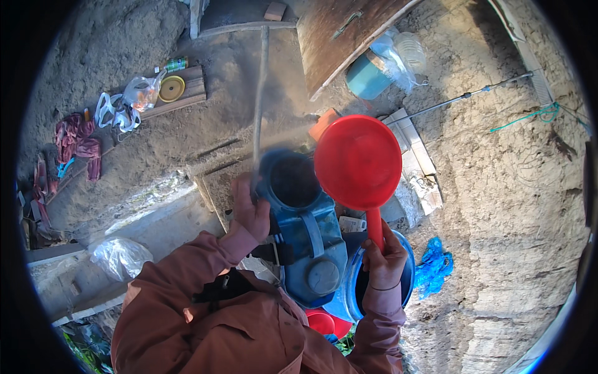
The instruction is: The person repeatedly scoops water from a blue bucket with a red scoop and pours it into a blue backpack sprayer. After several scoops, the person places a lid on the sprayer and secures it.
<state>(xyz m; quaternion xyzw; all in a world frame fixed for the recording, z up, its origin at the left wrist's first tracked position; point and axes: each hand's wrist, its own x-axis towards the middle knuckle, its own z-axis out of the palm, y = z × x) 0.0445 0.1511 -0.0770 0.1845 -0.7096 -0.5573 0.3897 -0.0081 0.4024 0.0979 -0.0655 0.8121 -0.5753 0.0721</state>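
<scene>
In front of my body stands a blue knapsack sprayer tank (310, 233) with its wide round mouth (295, 180) uncovered; the inside is dark. My left hand (250, 210) is beside that mouth, its fingers around the lower part of a long wooden stick (259, 93). Blur hides where the stick ends. With my right hand (385, 257) I grip the handle of a red plastic dipper (359, 161), whose round bowl is up at the tank's right. Whether it holds liquid I cannot tell. Below my right forearm is an open blue barrel (350, 285), partly covered by my arm.
A wooden board (345, 42) and a teal bucket (366, 79) stand ahead. Right of them, a thin metal rod (462, 97) leans across the rough earthen wall (504, 196). A blue plastic bag (434, 269) and red basin (327, 321) lie near the barrel. Left is a plank (194, 86).
</scene>
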